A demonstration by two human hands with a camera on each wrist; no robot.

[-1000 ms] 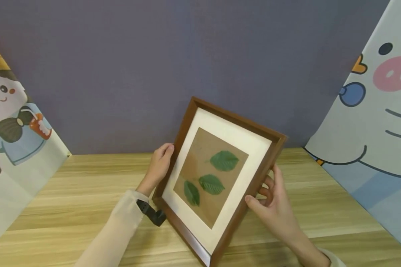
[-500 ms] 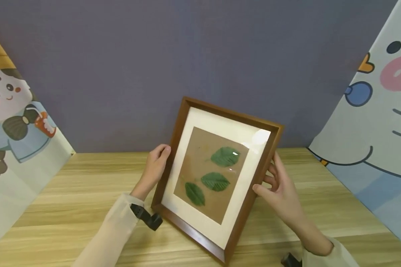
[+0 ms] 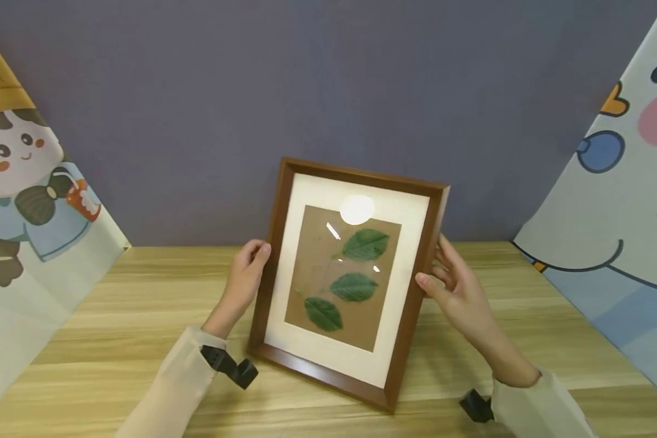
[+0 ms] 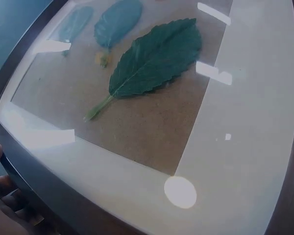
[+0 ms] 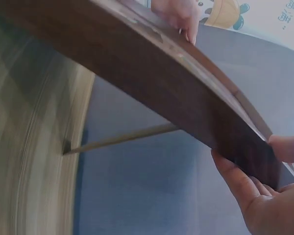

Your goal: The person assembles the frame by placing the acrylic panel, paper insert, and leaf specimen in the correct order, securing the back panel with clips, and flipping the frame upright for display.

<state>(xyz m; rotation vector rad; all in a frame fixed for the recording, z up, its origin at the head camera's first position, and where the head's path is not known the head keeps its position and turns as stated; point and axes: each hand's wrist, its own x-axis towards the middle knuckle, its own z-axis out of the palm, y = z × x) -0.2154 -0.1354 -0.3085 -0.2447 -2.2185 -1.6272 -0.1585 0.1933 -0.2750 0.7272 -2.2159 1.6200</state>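
A brown picture frame [image 3: 328,378] with a white mat and three green leaves [image 3: 354,286] on a tan backing stands tilted in the head view. My left hand [image 3: 244,277] grips its left side, thumb toward the front. The right hand [image 3: 460,292] holds the opposite side, with the thumb on the front edge and fingers behind. In the left wrist view, one leaf [image 4: 159,58] shows close up under shiny glazing. A thin strut [image 5: 122,139] reaches from behind the frame to the wooden surface in the right wrist view. Its upper end is hidden.
The wood-grain tabletop [image 3: 104,340] lies under the frame. A grey-purple wall panel [image 3: 197,121] rises behind it. Cartoon-printed panels stand at the left [image 3: 38,182] and right [image 3: 597,219]. A black wrist device [image 3: 230,367] is strapped on the left sleeve.
Both hands have turned the picture frame counter-clockwise, closer to upright, with its lower right corner rising and shifting right. Bright reflections have appeared on the glazing. Both hands still hold it.
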